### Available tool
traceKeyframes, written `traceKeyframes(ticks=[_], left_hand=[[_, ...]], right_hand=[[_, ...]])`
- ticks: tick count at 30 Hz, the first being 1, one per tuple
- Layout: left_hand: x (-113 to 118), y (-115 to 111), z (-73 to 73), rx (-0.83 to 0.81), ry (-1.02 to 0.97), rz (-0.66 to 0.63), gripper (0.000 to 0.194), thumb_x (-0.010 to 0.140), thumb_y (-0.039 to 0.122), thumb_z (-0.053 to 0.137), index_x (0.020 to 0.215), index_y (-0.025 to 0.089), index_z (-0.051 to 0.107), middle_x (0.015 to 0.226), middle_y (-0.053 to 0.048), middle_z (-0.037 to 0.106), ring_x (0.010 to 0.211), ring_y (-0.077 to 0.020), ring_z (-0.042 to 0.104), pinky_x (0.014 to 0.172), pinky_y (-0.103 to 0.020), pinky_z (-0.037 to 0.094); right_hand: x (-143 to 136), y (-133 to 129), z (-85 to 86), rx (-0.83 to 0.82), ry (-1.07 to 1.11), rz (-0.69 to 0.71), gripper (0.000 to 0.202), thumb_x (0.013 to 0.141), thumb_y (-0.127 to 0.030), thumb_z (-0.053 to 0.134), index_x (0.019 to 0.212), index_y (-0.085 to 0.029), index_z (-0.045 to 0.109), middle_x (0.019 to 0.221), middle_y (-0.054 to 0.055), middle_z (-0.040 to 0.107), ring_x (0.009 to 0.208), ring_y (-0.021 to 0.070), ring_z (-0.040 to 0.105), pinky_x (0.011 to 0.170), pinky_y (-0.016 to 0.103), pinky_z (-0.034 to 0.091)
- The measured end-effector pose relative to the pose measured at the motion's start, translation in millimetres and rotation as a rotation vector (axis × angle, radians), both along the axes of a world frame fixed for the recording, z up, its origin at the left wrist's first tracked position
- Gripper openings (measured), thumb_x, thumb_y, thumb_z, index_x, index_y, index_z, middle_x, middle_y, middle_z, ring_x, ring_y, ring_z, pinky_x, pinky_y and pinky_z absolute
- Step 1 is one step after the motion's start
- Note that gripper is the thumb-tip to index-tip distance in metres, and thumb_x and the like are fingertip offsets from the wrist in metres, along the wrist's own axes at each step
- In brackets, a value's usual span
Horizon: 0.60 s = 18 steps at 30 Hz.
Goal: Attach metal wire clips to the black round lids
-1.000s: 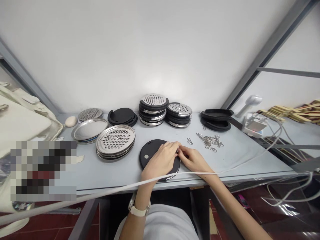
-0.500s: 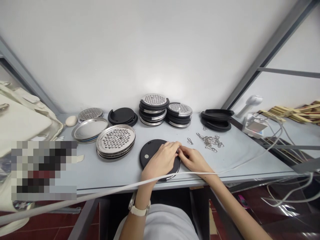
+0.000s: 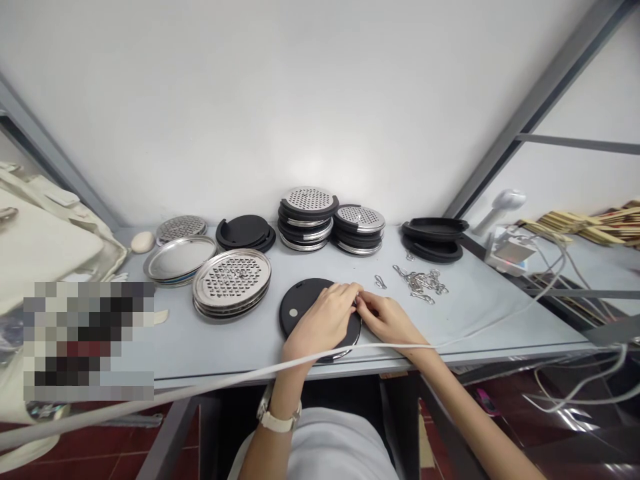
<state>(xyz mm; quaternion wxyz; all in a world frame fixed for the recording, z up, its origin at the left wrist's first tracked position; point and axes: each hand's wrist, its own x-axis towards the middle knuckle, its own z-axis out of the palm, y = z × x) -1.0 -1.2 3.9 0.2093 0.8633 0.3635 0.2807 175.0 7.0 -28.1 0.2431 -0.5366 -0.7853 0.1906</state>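
Observation:
A round grater lies face down near the table's front edge, its black cover on top and a shiny metal rim showing at the lower right. My left hand rests across the cover, fingers closed at its right edge. There my right hand meets it, thumb and fingers pinched on what looks like a small metal clip, mostly hidden by fingers. One loose clip and a pile of metal clips lie to the right.
Stacked metal grater discs and plain metal plates stand left. Along the wall are black covers, two stacks of covered graters and more black covers. A white cable crosses in front of my forearms.

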Motion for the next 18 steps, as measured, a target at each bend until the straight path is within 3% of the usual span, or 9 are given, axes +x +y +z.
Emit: traceKeyframes(ticks=[18], left_hand=[[-0.4,-0.3,1.8,-0.016,-0.005,-0.01,0.032,0.089,0.003,0.039,0.113,0.02,0.049,0.107,-0.005,0.061,0.104,-0.0195,0.054,0.092,-0.035,0.043]], right_hand=[[-0.3,-1.5,1.4,-0.004,0.016,0.007,0.03,0.093,-0.034,0.036,0.073,-0.018,0.052,0.059,0.0,0.056,0.053,0.0141,0.051,0.053,0.025,0.032]])
